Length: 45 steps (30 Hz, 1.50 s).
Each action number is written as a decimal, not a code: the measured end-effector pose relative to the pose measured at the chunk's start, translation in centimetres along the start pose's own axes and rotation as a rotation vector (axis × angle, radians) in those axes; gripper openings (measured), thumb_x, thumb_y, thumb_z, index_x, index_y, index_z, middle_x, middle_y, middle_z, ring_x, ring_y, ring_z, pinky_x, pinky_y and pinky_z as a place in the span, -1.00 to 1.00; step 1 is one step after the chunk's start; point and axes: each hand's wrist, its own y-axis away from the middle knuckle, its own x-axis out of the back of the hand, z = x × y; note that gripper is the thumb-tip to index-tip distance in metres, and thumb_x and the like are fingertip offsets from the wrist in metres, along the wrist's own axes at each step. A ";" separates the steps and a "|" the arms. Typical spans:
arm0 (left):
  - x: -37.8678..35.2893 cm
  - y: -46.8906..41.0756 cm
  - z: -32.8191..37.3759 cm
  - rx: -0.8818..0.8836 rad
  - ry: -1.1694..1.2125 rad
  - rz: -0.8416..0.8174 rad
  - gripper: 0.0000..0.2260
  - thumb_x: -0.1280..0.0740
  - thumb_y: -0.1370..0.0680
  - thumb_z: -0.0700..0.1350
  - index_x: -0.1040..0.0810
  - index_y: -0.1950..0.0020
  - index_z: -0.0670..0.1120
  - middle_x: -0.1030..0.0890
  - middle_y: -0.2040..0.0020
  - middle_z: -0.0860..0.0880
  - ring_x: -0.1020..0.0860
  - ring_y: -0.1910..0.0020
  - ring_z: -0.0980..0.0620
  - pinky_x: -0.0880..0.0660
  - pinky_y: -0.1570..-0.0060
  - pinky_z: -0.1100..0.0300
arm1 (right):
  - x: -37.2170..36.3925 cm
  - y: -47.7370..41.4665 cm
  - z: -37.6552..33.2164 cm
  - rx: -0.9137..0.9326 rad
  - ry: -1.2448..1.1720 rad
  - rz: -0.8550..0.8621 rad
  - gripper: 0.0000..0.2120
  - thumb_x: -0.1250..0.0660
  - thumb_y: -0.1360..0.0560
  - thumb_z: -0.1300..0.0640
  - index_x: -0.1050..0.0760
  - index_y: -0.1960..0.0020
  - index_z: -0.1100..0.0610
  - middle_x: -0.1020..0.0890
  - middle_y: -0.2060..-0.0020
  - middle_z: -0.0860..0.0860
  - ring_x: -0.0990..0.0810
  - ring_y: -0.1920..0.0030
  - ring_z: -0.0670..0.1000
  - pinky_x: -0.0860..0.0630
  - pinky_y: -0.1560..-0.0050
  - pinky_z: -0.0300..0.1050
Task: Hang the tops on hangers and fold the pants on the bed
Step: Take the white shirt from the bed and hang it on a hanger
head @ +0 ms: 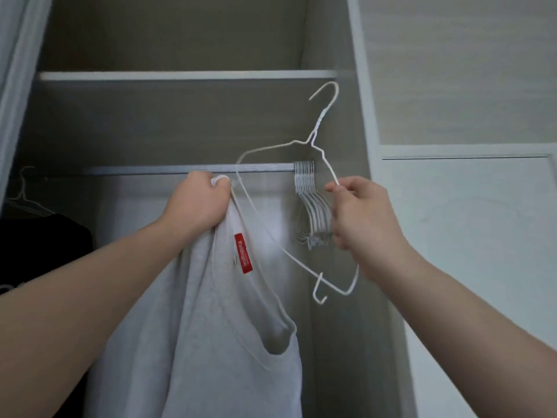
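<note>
The open wardrobe [168, 122] fills the view, with a shelf [187, 75] across the 12 o'clock side and a grey rail [135, 170] running level through the middle. The white top [193, 342] hangs from the centre down to 6 o'clock, its neckline drooping open. A black garment [45, 236] hangs at 9 o'clock on its own wire hanger [22, 194]. The white hanger [322, 116] is held clear of the rail and tilted, its hook pointing to about 1 o'clock and its long bar slanting toward 5 o'clock. One shoulder end comes close to the top's gathered edge; whether it is inside the neck cannot be told. A bunch of spare hangers [310, 203] hangs at the rail's 3 o'clock end. The left hand [196, 203], just below the rail, is fisted around the top's bunched shoulder. The right hand [361, 218], at 3 o'clock, pinches the hanger's shoulder wire between thumb and forefinger. A red label [243, 253] shows inside the top.
</note>
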 end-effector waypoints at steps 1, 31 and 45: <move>0.7 1.0 1.2 -0.001 -0.003 0.011 -0.68 -0.17 -0.58 -0.07 -0.31 0.37 -0.12 -0.39 0.42 -0.06 -0.36 0.37 -0.08 -0.23 0.38 0.10 | 1.8 1.8 -0.7 -0.018 -0.061 -0.010 -0.81 -0.19 -0.63 0.15 -0.52 0.11 0.03 -0.37 0.61 -0.15 -0.30 0.60 -0.12 -0.24 0.43 -0.18; 3.4 44.1 18.6 0.786 0.348 -0.606 -0.76 -0.19 -0.60 -0.27 -0.66 0.08 -0.17 -0.65 0.19 -0.11 -0.59 0.19 -0.05 -0.58 0.09 0.06 | 44.1 43.5 -6.5 -0.372 0.009 -0.256 -0.58 -0.35 -0.52 -0.26 -0.67 -0.07 0.09 -0.27 0.59 -0.11 -0.20 0.57 -0.07 -0.14 0.44 -0.38; 5.7 52.8 26.5 0.107 -0.090 -0.907 -0.66 -0.14 -0.60 -0.23 -0.36 0.39 -0.06 -0.41 0.43 0.06 -0.40 0.40 0.08 -0.22 0.39 0.18 | 45.2 47.6 -9.6 -0.400 0.396 -0.434 -0.82 -0.29 -0.63 0.07 -0.64 0.08 -0.05 -0.48 0.52 -0.21 -0.36 0.53 -0.14 -0.21 0.49 -0.45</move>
